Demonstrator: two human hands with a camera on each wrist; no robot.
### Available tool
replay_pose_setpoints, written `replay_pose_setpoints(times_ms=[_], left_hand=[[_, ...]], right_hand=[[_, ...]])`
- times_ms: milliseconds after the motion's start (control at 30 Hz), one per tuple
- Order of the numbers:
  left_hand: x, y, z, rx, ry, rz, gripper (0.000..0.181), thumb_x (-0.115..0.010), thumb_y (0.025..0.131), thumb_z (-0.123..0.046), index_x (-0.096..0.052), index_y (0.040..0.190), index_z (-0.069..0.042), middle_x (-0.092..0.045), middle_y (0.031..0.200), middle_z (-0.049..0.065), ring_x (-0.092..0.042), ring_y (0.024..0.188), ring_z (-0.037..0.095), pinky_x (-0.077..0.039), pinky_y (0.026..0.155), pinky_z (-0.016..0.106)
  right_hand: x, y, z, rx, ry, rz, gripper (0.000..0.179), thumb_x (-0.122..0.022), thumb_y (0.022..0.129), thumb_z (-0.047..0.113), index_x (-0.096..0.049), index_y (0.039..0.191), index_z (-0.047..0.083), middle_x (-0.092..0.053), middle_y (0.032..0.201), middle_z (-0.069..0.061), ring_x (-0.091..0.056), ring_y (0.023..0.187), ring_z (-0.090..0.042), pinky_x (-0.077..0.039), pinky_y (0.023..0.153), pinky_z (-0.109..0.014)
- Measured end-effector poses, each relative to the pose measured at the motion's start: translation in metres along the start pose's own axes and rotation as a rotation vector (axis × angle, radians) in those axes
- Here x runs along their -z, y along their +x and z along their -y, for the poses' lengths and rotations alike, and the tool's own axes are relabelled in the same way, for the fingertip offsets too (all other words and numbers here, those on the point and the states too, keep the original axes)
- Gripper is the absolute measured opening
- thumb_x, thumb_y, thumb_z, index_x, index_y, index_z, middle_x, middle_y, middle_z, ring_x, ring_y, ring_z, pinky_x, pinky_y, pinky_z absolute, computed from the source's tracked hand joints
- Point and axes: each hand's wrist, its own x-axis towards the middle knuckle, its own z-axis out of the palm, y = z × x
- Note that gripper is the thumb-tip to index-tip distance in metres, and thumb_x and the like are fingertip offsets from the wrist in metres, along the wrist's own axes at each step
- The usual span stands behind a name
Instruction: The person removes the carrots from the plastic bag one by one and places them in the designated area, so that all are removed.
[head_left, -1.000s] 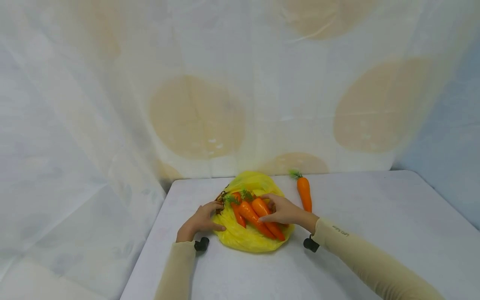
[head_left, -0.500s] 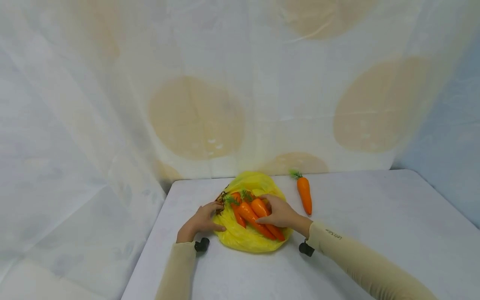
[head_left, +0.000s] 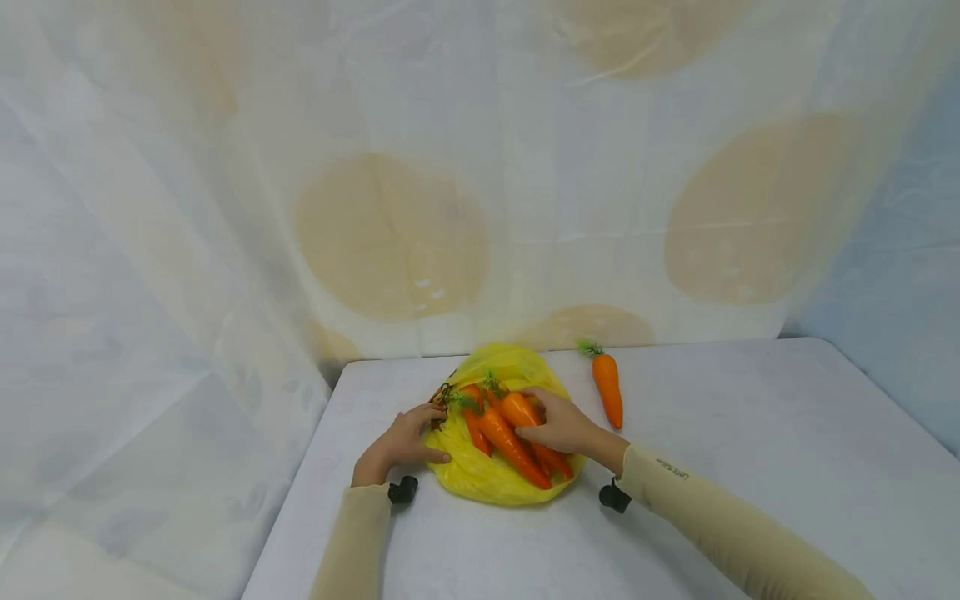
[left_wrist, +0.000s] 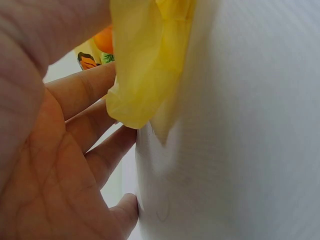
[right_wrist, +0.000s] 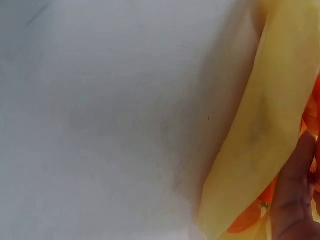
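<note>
A crumpled yellow plastic bag [head_left: 480, 483] lies on the table with several orange carrots in its mouth. My right hand [head_left: 558, 425] reaches over the bag's right side and holds a carrot [head_left: 517, 408] between thumb and fingers. Another carrot [head_left: 510, 446] lies against it, green top toward the left. My left hand [head_left: 405, 437] is at the bag's left edge; in the left wrist view its fingers [left_wrist: 82, 90] are extended beside the yellow plastic and touch it. The right wrist view shows only part of the right hand [right_wrist: 295, 200], at the bag's side.
A single carrot [head_left: 608, 387] with a green top lies on the white table [head_left: 720, 433], right of the bag near the back edge. A pale curtain [head_left: 570, 208] with tan circles hangs behind the table.
The front carrot in the bag has shifted slightly, its tip now nearer to me. My right hand moved a little left at first, then nearly stayed. The left hand has not moved.
</note>
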Motion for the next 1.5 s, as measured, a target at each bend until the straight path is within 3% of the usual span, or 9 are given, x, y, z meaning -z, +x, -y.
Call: replay_pose_setpoints(times_ms=[167,400,567,833,1100,1500], left_hand=[[0.001,-0.001,-0.002,0.006,-0.001,-0.002,0.074,-0.088,0.073,-0.033,-0.057,0.135,-0.006,-0.047,0.149,0.017,-0.037,0.142,0.038,-0.009,0.116,0.071],[0.002,-0.001,-0.004,0.004,-0.007,-0.001,0.073,-0.088,0.073,-0.033,-0.058,0.135,-0.007,-0.047,0.149,0.017,-0.037,0.143,0.037,-0.01,0.116,0.071],[0.001,0.0,-0.003,-0.001,-0.006,0.003,0.073,-0.088,0.073,-0.034,-0.058,0.135,-0.008,-0.047,0.149,0.016,-0.037,0.143,0.037,-0.01,0.116,0.071],[0.001,-0.001,-0.004,0.017,-0.005,0.005,0.074,-0.088,0.073,-0.034,-0.057,0.135,-0.008,-0.047,0.149,0.016,-0.037,0.143,0.037,-0.01,0.116,0.07],[-0.001,-0.003,-0.003,0.017,-0.016,0.0,0.074,-0.088,0.073,-0.034,-0.058,0.135,-0.008,-0.047,0.149,0.016,-0.038,0.142,0.037,-0.01,0.116,0.07],[0.001,-0.004,-0.004,0.015,-0.009,-0.002,0.074,-0.088,0.073,-0.034,-0.058,0.135,-0.008,-0.047,0.149,0.016,-0.038,0.142,0.037,-0.01,0.116,0.07]], right_hand=[[0.002,-0.003,0.002,0.013,0.036,-0.017,0.059,-0.069,0.089,0.024,-0.047,0.143,0.014,-0.062,0.122,-0.007,-0.06,0.098,-0.019,-0.055,0.085,-0.038],[0.012,-0.01,0.002,0.025,0.085,0.064,0.06,-0.065,0.093,0.027,-0.04,0.147,0.018,-0.061,0.123,-0.006,-0.059,0.097,-0.017,-0.055,0.084,-0.035],[0.028,-0.015,0.0,0.059,0.104,0.126,0.065,-0.065,0.095,0.03,-0.033,0.151,0.02,-0.062,0.114,-0.009,-0.061,0.074,-0.02,-0.056,0.067,-0.033],[0.054,-0.015,-0.002,0.043,0.136,0.121,0.067,-0.066,0.095,0.031,-0.029,0.151,0.026,-0.061,0.091,-0.01,-0.051,0.05,-0.018,-0.047,0.047,-0.027],[0.062,-0.018,-0.01,0.012,0.136,0.095,0.069,-0.068,0.094,0.033,-0.029,0.151,0.025,-0.059,0.098,-0.011,-0.052,0.055,-0.019,-0.048,0.05,-0.028],[0.076,-0.021,-0.02,-0.008,0.118,0.058,0.065,-0.068,0.094,0.03,-0.032,0.149,0.027,-0.059,0.093,-0.011,-0.054,0.056,-0.022,-0.046,0.046,-0.029]])
